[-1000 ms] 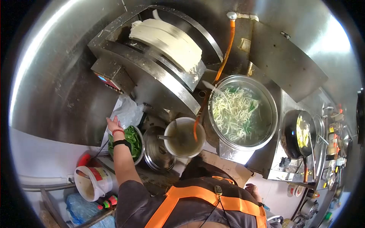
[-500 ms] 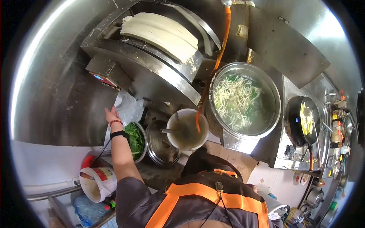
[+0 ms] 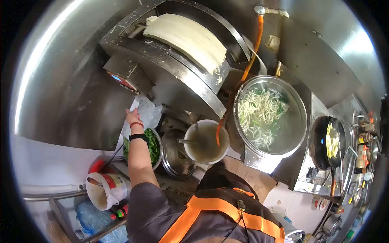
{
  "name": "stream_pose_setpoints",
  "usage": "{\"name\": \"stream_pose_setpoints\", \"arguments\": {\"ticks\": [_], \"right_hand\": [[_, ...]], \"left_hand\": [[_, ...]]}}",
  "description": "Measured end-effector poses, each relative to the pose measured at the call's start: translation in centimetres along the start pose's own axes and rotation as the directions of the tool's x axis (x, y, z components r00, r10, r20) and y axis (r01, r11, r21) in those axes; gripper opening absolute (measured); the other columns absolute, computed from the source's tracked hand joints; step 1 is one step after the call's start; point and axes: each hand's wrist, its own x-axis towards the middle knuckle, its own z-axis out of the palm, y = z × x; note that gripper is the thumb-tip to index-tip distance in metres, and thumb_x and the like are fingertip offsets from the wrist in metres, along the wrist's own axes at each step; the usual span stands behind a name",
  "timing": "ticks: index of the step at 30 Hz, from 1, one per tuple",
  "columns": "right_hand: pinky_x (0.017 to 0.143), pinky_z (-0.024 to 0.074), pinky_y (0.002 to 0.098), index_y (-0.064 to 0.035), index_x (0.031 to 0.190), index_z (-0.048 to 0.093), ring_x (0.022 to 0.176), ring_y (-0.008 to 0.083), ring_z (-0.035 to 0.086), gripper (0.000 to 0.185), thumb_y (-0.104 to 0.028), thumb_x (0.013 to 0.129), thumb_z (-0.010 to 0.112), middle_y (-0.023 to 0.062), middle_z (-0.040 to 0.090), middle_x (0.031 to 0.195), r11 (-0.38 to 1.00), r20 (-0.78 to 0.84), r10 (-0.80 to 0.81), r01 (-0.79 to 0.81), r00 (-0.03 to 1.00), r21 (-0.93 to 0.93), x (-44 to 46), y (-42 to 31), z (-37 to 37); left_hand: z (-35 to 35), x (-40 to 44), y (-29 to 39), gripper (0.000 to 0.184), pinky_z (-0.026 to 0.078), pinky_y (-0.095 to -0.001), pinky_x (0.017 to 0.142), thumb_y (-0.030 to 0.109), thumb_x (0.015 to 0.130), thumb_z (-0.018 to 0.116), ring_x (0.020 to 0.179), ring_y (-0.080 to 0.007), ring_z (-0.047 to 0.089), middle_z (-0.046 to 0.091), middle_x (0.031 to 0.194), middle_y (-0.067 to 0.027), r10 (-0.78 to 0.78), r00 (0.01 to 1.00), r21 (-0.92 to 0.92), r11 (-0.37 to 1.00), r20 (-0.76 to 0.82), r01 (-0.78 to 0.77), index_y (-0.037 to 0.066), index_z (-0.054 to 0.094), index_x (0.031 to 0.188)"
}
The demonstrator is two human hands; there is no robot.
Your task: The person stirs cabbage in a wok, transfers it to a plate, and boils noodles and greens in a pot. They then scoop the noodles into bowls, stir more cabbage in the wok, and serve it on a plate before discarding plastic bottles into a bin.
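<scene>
My left hand (image 3: 133,116) reaches out past a bowl of leafy greens (image 3: 153,146). Its fingers look apart and lie against the edge of a clear plastic bag (image 3: 149,113); no grip on it shows. A red bracelet and a black band circle the wrist. Above the hand is a control box (image 3: 126,77) with a small lit display. My right hand is out of view. To the right, pale noodles (image 3: 261,111) and some greens float in a large steaming pot (image 3: 298,139).
A thick dough slab (image 3: 186,40) rests on the metal machine. Beside the greens stand a lidded pot (image 3: 175,156) and a bucket of cloudy liquid (image 3: 206,148) with an orange hose (image 3: 255,48) hanging in. A frying pan (image 3: 322,141) holds yellowish food. A white bucket (image 3: 115,188) stands lower left.
The whole view has shifted, so most things sit further right. My left hand has come against the plastic bag. The noodles have spread differently in the pot, and a pale strip now hangs near its rim.
</scene>
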Motion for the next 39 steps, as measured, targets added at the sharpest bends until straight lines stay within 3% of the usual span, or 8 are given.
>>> {"name": "stream_pose_setpoints", "arguments": {"ticks": [3, 22, 25, 27, 30, 33, 37, 39], "right_hand": [[0.076, 0.0525, 0.0340, 0.0042, 0.109, 0.062, 0.084, 0.0245, 0.064, 0.040, -0.027, 0.093, 0.043, 0.0172, 0.067, 0.095, 0.615, 0.110, 0.356, -0.322, 0.928, 0.720, 0.2, -0.5, -0.2], [0.091, 0.0481, 0.0448, 0.0089, 0.121, 0.051, 0.097, 0.0347, 0.060, 0.100, -0.080, 0.075, 0.044, 0.0259, 0.057, 0.116, 0.608, 0.110, 0.098, -0.147, 0.989, 0.780, 3.4, 4.4, -2.3], [0.087, 0.0500, 0.0431, 0.0045, 0.111, 0.057, 0.093, 0.0328, 0.062, 0.074, -0.062, 0.081, 0.046, 0.0209, 0.063, 0.106, 0.726, 0.117, 0.062, -0.125, 0.991, 0.676, 2.4, 0.4, -4.7], [0.085, 0.0510, 0.0413, -0.0026, 0.101, 0.062, 0.096, 0.0300, 0.062, 0.049, -0.045, 0.078, 0.051, 0.0161, 0.065, 0.099, 0.998, 0.096, 0.052, -0.048, 0.994, -0.044, 0.4, -10.6, -7.4], [0.083, 0.0524, 0.0385, -0.0132, 0.086, 0.070, 0.100, 0.0259, 0.063, 0.017, -0.019, 0.074, 0.059, 0.0089, 0.069, 0.089, 0.578, 0.248, -0.010, 0.208, 0.969, -0.789, -2.7, -24.5, -9.2], [0.065, 0.0542, 0.0309, 0.0013, 0.104, 0.064, 0.071, 0.0179, 0.067, 0.026, -0.012, 0.081, 0.063, 0.0133, 0.070, 0.082, 0.967, -0.175, 0.256, -0.252, 0.951, 0.045, -3.3, -26.0, -8.4], [0.073, 0.0545, 0.0319, -0.0001, 0.107, 0.064, 0.079, 0.0214, 0.069, 0.032, -0.016, 0.080, 0.058, 0.0161, 0.070, 0.084, 0.937, -0.119, 0.346, -0.338, 0.930, 0.084, -3.2, -28.6, -8.1], [0.074, 0.0545, 0.0326, -0.0005, 0.108, 0.064, 0.080, 0.0224, 0.069, 0.033, -0.016, 0.079, 0.059, 0.0165, 0.070, 0.086, 0.944, -0.119, 0.329, -0.323, 0.937, 0.067, -3.3, -28.7, -7.8]], "left_hand": [[0.3, -0.2, 0.7, 0.053, 0.038, -0.0305, 0.089, 0.045, 0.096, 0.036, 0.100, -0.0145, 0.054, 0.063, 0.112, -0.0083, -0.010, 1.000, -0.037, 0.999, 0.002, 0.011, 0.019, 0.034, 0.142], [4.0, 2.8, 8.3, 0.067, 0.034, -0.0355, 0.100, 0.054, 0.093, 0.041, 0.124, -0.0234, 0.044, 0.048, 0.135, -0.0143, 0.142, 0.987, -0.112, 0.985, 0.076, -0.133, 0.010, 0.030, 0.143], [5.1, 4.7, 9.4, 0.071, 0.029, -0.0376, 0.103, 0.058, 0.092, 0.039, 0.128, -0.0247, 0.040, 0.042, 0.142, -0.0120, 0.176, 0.978, -0.026, 0.984, 0.112, -0.174, 0.009, 0.032, 0.142], [5.9, 2.4, 10.1, 0.077, 0.020, -0.0423, 0.109, 0.063, 0.091, 0.031, 0.135, -0.0309, 0.029, 0.034, 0.148, -0.0111, 0.086, 0.978, 0.126, 0.986, 0.191, -0.111, 0.009, 0.027, 0.146], [7.1, 3.0, 9.6, 0.078, 0.011, -0.0471, 0.112, 0.064, 0.091, 0.027, 0.140, -0.0319, 0.021, 0.027, 0.152, -0.0076, 0.221, 0.950, 0.111, 0.962, 0.219, -0.249, 0.008, 0.033, 0.144], [5.6, 7.9, 9.6, 0.082, 0.027, -0.0369, 0.104, 0.061, 0.092, 0.031, 0.128, -0.0268, 0.042, 0.052, 0.135, -0.0129, 0.226, 0.952, 0.128, 0.958, 0.206, -0.255, 0.004, 0.013, 0.148], [5.8, 9.5, 10.2, 0.078, 0.036, -0.0222, 0.053, 0.060, 0.093, 0.032, 0.069, -0.0136, 0.052, 0.060, 0.119, -0.0165, 0.225, 0.965, 0.117, 0.964, 0.135, -0.241, -0.001, 0.025, 0.141], [6.1, 8.9, 10.4, 0.078, 0.040, -0.0242, 0.065, 0.060, 0.093, 0.031, 0.083, -0.0163, 0.056, 0.057, 0.124, -0.0175, 0.222, 0.965, 0.145, 0.959, 0.137, -0.242, -0.003, 0.028, 0.139]]}}
